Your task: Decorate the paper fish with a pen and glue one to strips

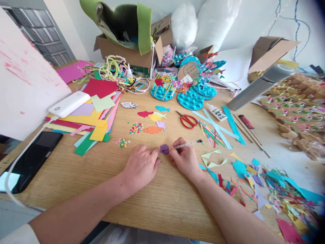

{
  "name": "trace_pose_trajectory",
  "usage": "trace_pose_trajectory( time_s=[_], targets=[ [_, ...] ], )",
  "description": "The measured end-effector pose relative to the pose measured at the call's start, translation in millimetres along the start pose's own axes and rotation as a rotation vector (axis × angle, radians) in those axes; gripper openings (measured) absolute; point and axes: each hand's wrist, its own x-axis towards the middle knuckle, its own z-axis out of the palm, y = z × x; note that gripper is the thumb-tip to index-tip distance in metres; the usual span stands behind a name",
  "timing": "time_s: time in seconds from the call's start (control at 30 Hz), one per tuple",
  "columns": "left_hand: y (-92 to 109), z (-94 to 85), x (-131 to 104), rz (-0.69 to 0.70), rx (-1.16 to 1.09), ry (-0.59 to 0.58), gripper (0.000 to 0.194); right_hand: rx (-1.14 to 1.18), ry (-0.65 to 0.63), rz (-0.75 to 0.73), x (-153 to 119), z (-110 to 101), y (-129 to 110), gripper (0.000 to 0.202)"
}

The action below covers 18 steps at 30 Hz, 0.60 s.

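Observation:
My right hand (185, 159) grips a clear pen (188, 144), its tip on a small purple paper piece (164, 149) lying on the table. My left hand (142, 166) rests flat beside it, a fingertip touching the piece's left edge. Above lie paper fish: an orange one (152, 129), a lilac one (161, 125), a yellow one (154, 117), a red one (145, 114) and a blue one (162, 108). Small colored dots (136, 128) form piles left of the orange fish. Red-handled scissors (188, 121) lie farther right, opened slightly.
Colored paper (99, 88), a white power bank (69, 103) and a phone (33, 159) are at left. A glue bottle (217, 112), grey flask (261, 86) and paper scraps (286, 196) are right. Blue egg-tray bases (190, 99) and a cardboard box (122, 51) stand behind.

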Motion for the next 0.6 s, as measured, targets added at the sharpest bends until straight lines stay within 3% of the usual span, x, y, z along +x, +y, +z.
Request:
trace_pose_trajectory(
  time_s=[0.5,0.6],
  targets=[
    [-0.2,-0.1,0.3,-0.005,0.001,-0.006,0.032,-0.013,-0.025,-0.03,-2.0,-0.6,0.9,0.015],
    [-0.4,0.2,0.3,-0.009,-0.023,0.0,0.032,0.045,0.071,-0.081,-4.2,-1.5,-2.5,0.016]
  ],
)
